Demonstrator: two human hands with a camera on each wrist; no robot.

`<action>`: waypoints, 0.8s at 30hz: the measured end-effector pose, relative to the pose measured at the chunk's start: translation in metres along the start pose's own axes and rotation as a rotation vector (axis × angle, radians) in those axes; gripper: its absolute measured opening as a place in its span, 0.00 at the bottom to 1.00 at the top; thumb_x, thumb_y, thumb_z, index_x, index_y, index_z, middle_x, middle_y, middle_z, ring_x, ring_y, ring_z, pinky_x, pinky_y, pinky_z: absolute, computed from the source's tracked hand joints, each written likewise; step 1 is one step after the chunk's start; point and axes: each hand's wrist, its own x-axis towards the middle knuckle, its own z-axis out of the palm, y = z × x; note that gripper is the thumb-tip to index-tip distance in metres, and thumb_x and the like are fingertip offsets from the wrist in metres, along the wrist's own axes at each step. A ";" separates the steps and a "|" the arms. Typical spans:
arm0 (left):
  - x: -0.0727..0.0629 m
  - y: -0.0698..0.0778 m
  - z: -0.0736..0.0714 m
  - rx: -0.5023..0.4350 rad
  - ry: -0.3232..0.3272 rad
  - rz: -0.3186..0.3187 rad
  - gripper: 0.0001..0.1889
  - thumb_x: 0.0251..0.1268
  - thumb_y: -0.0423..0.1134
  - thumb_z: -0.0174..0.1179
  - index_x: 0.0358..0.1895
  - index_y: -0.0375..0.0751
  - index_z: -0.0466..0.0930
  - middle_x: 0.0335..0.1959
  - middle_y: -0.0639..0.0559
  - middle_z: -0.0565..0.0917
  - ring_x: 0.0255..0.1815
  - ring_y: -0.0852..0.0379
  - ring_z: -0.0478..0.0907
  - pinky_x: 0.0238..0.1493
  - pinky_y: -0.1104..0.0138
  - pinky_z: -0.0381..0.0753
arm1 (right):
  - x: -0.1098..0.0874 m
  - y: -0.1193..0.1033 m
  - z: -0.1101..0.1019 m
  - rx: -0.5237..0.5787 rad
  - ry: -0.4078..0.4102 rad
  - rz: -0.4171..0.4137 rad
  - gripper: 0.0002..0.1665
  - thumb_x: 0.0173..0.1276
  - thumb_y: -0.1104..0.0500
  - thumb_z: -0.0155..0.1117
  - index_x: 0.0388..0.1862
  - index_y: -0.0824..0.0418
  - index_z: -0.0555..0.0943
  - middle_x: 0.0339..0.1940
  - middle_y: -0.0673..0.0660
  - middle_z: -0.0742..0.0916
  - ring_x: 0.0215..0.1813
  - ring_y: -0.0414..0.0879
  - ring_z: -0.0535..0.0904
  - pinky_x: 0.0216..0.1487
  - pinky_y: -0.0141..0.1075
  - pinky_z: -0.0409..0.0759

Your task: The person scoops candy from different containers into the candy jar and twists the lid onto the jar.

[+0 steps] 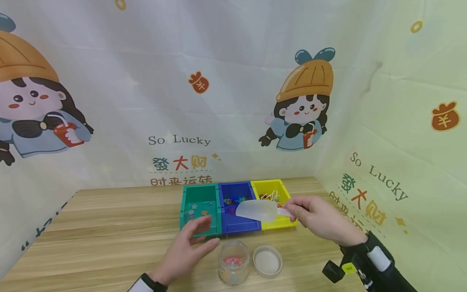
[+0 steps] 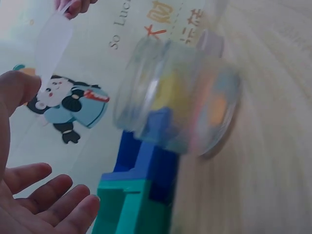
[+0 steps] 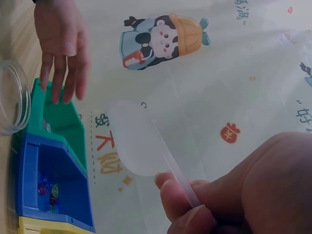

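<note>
My right hand (image 1: 319, 217) pinches the handle of a translucent white scoop (image 1: 257, 210), held level above the blue bin (image 1: 237, 225) and the yellow bin (image 1: 284, 222). Close to the green bin (image 1: 200, 192), my left hand (image 1: 184, 247) hovers with fingers spread, holding nothing. Just right of it stands a clear jar (image 1: 233, 263) without its lid, with pink and other coloured pieces at the bottom. The round lid (image 1: 268, 261) lies beside the jar. In the right wrist view, fingers and thumb close around the scoop handle (image 3: 183, 183).
Star-shaped pieces (image 1: 194, 206) lie in the green bin, shiny coloured pieces (image 1: 230, 210) in the blue one, and white-stemmed pieces (image 1: 270, 196) in the yellow one. The three bins adjoin in a row on the wooden table (image 1: 109, 227). A printed cloth (image 1: 233, 105) hangs behind.
</note>
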 end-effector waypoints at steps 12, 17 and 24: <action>0.016 0.004 -0.046 0.019 0.157 -0.020 0.34 0.86 0.53 0.60 0.85 0.44 0.65 0.81 0.40 0.73 0.82 0.40 0.73 0.79 0.42 0.76 | 0.010 -0.003 0.000 0.042 0.132 0.017 0.15 0.89 0.58 0.56 0.59 0.63 0.87 0.38 0.55 0.84 0.37 0.50 0.76 0.33 0.34 0.73; 0.023 -0.004 -0.056 0.035 0.218 -0.055 0.33 0.88 0.51 0.58 0.86 0.42 0.64 0.81 0.39 0.73 0.78 0.41 0.76 0.69 0.62 0.83 | 0.014 -0.006 0.000 0.041 0.169 0.015 0.15 0.89 0.55 0.57 0.57 0.61 0.88 0.34 0.54 0.81 0.31 0.48 0.72 0.27 0.33 0.66; 0.035 -0.020 -0.063 0.035 0.316 -0.125 0.31 0.89 0.50 0.56 0.83 0.39 0.67 0.73 0.35 0.78 0.65 0.46 0.83 0.52 0.73 0.88 | 0.022 -0.006 0.001 0.004 0.190 0.025 0.15 0.89 0.53 0.57 0.52 0.60 0.88 0.31 0.54 0.80 0.27 0.46 0.68 0.25 0.32 0.63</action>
